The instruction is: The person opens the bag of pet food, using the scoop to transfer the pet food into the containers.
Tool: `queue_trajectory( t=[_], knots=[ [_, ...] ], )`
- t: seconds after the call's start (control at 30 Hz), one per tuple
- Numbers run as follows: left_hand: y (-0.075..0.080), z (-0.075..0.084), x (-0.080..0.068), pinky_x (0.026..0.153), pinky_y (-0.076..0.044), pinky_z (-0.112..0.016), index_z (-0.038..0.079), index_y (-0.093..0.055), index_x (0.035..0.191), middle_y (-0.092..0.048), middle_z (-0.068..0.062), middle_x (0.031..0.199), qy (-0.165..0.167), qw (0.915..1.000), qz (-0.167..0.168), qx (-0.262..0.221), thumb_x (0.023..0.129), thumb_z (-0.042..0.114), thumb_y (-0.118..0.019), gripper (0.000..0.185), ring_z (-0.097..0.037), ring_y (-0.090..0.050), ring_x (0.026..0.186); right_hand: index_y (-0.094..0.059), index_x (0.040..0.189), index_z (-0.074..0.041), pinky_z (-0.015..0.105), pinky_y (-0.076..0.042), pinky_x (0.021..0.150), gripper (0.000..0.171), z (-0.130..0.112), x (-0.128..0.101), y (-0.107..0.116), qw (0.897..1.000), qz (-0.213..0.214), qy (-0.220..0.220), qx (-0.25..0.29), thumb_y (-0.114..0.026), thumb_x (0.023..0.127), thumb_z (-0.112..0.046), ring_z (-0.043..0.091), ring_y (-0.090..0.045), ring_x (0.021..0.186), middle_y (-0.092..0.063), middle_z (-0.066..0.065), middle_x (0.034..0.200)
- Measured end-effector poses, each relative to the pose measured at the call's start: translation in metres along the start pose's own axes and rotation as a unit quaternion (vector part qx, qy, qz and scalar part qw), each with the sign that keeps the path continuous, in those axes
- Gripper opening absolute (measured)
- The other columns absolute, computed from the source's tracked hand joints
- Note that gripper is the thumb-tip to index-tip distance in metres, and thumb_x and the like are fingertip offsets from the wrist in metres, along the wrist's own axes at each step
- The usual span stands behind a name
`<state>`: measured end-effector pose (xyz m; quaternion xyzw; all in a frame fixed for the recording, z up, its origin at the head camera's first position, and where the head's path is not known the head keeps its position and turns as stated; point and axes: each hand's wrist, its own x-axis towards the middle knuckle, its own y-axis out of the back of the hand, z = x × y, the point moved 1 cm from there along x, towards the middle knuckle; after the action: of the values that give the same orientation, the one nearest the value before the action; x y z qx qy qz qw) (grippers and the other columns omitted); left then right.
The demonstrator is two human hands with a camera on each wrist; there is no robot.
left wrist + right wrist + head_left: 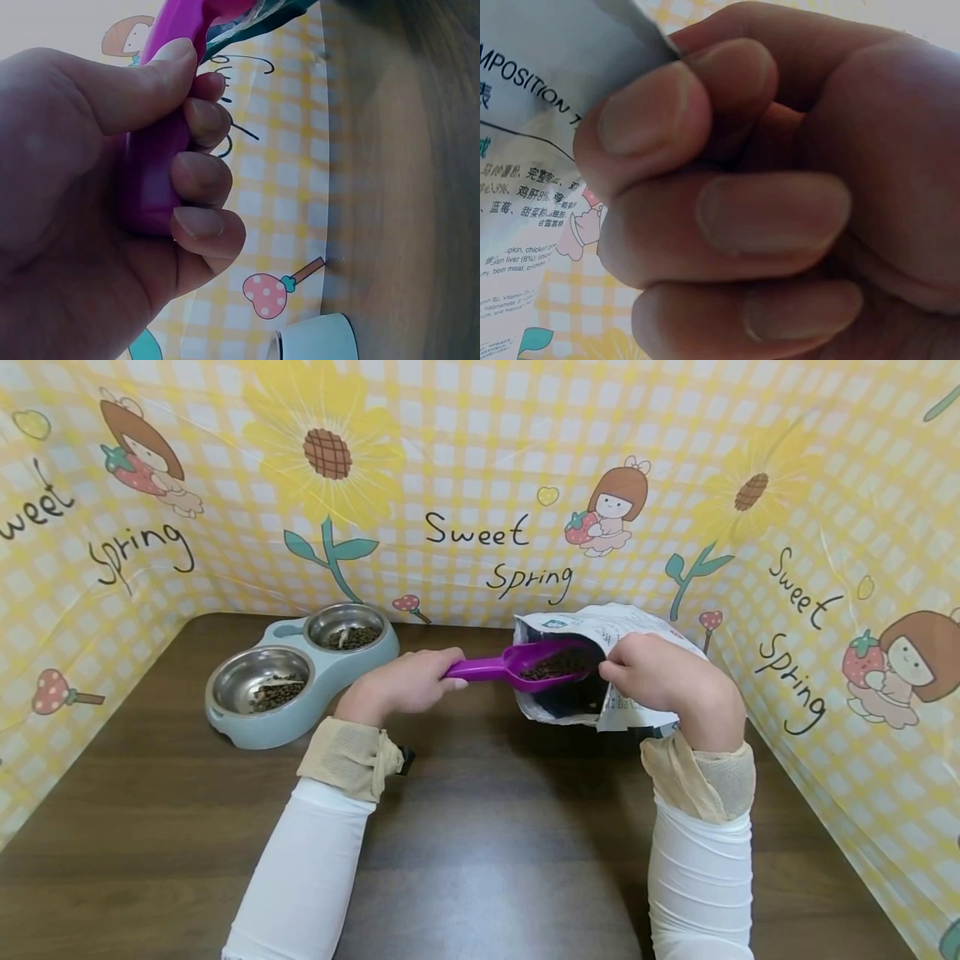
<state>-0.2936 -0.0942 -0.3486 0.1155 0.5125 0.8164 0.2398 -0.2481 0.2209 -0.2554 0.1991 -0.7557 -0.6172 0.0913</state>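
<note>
My left hand (408, 682) grips the handle of a purple scoop (480, 670), its fingers curled round it with the thumb on top in the left wrist view. Brown kibble (557, 665) lies in the scoop's bowl, which is at the mouth of a white pet food bag (622, 625). The bag lies on its side, its dark inside facing left. My right hand (660, 681) pinches the edge of the bag's opening between thumb and forefinger; in the right wrist view the other fingers are curled below the printed bag panel (525, 150).
On the left of the brown table (465, 827) stands a pale blue double feeder (330, 681). Its two steel bowls, the near bowl (240, 672) and the far bowl (330, 618), each hold some kibble. A yellow checked sheet (465, 460) walls the back and sides.
</note>
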Motion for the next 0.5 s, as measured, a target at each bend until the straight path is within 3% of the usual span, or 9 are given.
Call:
queue_trajectory(
  t=[0.5],
  knots=[
    [0.0071, -0.0089, -0.0076, 0.081, -0.046, -0.038, 0.013, -0.059, 0.118, -0.057, -0.005, 0.090, -0.002, 0.9996, -0.005, -0.027, 0.113, 0.025, -0.057, 0.013, -0.021, -0.054, 0.082, -0.043, 0.058, -0.019, 0.032, -0.037, 0.063, 0.050, 0.0003, 0.0008, 0.0001, 1.000, -0.001, 0.005, 0.002, -0.049, 0.108, -0.016, 0.014, -0.036, 0.058, -0.037, -0.006, 0.058]
  ],
)
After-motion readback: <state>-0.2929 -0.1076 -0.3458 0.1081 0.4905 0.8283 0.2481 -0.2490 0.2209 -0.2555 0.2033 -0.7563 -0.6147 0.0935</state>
